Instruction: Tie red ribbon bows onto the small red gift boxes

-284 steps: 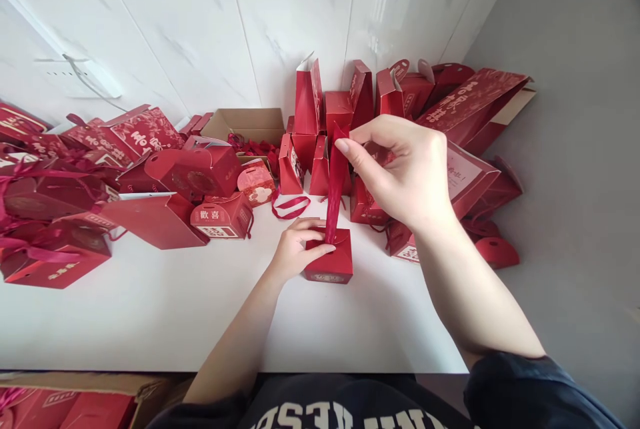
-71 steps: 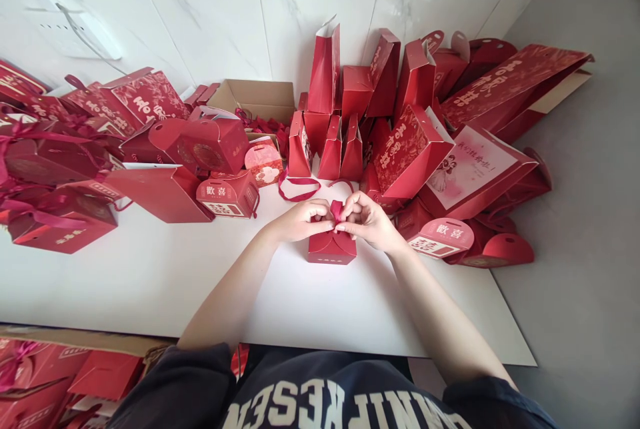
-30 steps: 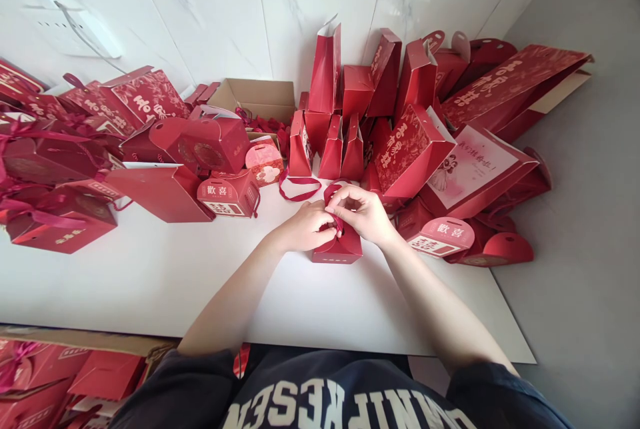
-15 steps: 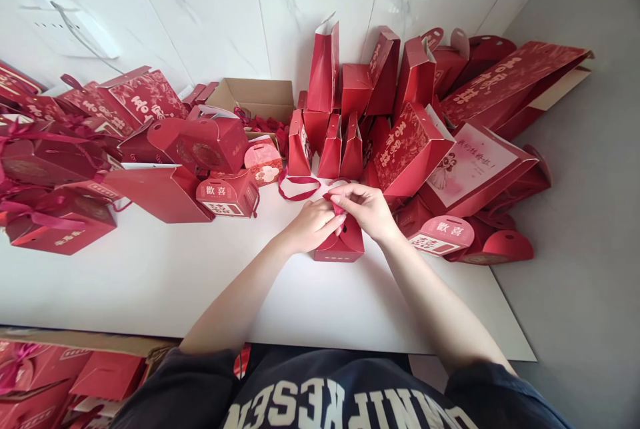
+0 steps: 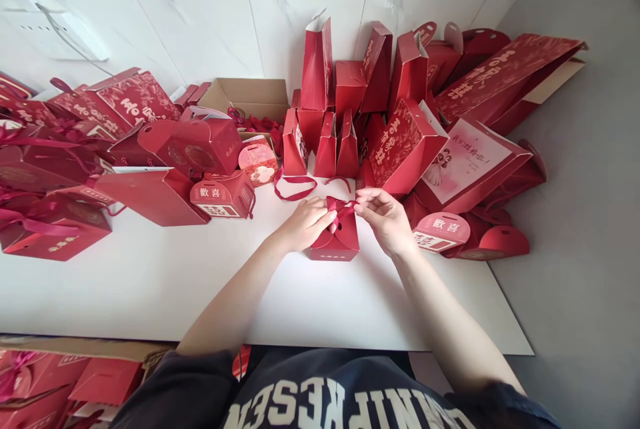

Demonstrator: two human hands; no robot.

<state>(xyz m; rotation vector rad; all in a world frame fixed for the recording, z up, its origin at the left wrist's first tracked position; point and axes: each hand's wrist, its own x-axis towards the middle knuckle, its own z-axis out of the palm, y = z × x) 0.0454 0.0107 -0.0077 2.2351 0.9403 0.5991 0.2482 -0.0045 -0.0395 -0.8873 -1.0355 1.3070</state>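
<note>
A small red gift box (image 5: 335, 246) stands on the white table in front of me, its curved top flaps folded over. Dark red ribbon (image 5: 341, 208) lies across its top, with a bow-like loop showing. From the left, my left hand (image 5: 307, 224) pinches the ribbon at the middle of the box top. My right hand (image 5: 383, 217) is at the box's right side, thumb and finger closed on the ribbon's right part. A longer ribbon tail (image 5: 295, 197) curls on the table behind my left hand. The knot itself is partly hidden by my fingers.
Tall red gift boxes (image 5: 326, 146) stand close behind the work spot, and more printed ones (image 5: 400, 156) crowd the right. Ribbon-tied boxes (image 5: 60, 229) are stacked at left. A cardboard box (image 5: 250, 96) holding red ribbons sits by the wall. The table's front edge (image 5: 280, 346) is near my body.
My right hand has moved right, away from my left hand, drawing the ribbon out into a visible loop. My left hand stays at the box top. The view has shifted slightly.
</note>
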